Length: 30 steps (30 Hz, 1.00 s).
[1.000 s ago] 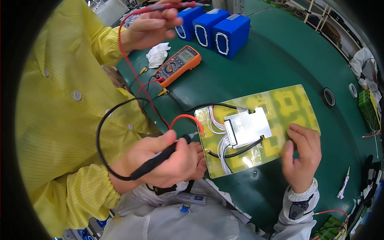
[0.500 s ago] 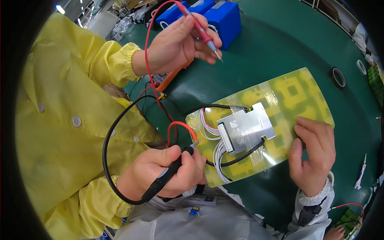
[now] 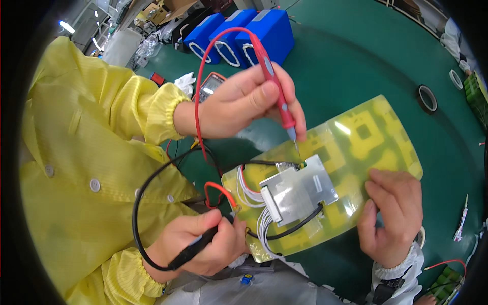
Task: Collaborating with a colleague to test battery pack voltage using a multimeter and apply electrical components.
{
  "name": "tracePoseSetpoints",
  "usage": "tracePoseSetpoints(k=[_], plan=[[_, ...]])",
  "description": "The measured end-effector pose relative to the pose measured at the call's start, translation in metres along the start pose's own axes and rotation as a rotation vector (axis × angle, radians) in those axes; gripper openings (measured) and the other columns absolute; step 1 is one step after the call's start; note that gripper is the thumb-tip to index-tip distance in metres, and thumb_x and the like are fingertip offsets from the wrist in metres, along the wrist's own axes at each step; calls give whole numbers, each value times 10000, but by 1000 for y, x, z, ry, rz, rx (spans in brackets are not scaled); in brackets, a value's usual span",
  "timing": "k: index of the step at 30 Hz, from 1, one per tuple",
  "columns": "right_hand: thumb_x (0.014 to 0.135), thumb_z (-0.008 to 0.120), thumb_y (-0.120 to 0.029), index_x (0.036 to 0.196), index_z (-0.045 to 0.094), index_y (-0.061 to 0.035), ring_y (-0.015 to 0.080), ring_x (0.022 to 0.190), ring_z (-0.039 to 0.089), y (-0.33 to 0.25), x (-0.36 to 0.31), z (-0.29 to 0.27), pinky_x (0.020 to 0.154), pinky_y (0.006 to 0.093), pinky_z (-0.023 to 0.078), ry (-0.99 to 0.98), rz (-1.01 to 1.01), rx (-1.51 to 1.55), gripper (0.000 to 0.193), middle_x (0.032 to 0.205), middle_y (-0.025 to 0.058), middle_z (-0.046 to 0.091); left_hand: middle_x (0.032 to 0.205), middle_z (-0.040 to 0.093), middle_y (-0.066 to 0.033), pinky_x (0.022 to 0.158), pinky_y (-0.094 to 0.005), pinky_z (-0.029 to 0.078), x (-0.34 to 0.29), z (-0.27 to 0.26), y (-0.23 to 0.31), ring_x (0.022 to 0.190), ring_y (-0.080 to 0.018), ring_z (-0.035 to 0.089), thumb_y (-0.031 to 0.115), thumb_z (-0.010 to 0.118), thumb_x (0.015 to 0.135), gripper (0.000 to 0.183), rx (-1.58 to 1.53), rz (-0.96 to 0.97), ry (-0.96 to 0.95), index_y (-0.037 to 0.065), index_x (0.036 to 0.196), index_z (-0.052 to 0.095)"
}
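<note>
Yellow flat pack [image 3: 366, 137], patterned in darker squares, lies tilted on the green table [image 3: 356, 61] just ahead of me, its near end over the table's edge by my body. To my left I see a co-worker in a yellow coat [image 3: 76, 178] who fills most of that side of the view. Three blue battery blocks [image 3: 264, 30] stand side by side at the far end of the table, well apart from the pack.

My right hand [image 3: 391, 218] is closed on the pack's right edge, fingers curled on top of it. I cannot see my left hand anywhere in the view.

A silver board [image 3: 300, 190] sits on the middle of the pack, with white wires [image 3: 249, 190] fanning out of its left side and a black cable looping under its near edge. The co-worker's upper hand [image 3: 239, 104] pinches a red probe [image 3: 274, 86], whose metal tip points down at the far corner of the board. The co-worker's lower hand [image 3: 203, 244] is wrapped around a black probe [image 3: 195, 249] at the pack's near left corner, its lead arcing out to the left.

An orange-edged meter [image 3: 211, 86] lies partly hidden behind the upper hand. A small roll of tape [image 3: 427, 98] lies flat on the table to the right, beyond the pack.
</note>
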State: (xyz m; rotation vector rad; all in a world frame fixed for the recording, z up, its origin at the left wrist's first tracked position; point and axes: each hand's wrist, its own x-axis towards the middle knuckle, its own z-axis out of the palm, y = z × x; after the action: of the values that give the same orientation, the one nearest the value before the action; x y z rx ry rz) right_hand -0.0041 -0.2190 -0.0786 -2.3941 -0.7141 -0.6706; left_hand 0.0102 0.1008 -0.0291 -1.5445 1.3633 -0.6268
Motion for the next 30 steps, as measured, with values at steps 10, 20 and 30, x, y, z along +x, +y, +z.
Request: tracePoseSetpoints(k=[10,20,30], plan=[[711,622,29,961,671,51,392,931,631,-3,0,-7,851,495,515,-96,44,54,255,1055,210,680,1096,570,-107,880,-268,466,-27,-51,20,953,-183,573,161,642,993,215,161,135,29,10,1072,511],[704,618,-16,950,689,50,387,911,639,-7,6,-10,849,508,518,-100,62,12,264,1048,203,684,1088,666,-194,837,-305,530,-43,-49,30,911,-215,655,204,463,1086,218,371,215,76,-10,1114,489],[690,623,-23,940,693,49,379,904,640,-5,3,-4,836,505,522,-83,54,-1,270,1042,198,686,1025,652,-154,840,-274,528,-31,-46,24,886,-192,643,213,531,1049,233,265,211,57,-19,1075,525]])
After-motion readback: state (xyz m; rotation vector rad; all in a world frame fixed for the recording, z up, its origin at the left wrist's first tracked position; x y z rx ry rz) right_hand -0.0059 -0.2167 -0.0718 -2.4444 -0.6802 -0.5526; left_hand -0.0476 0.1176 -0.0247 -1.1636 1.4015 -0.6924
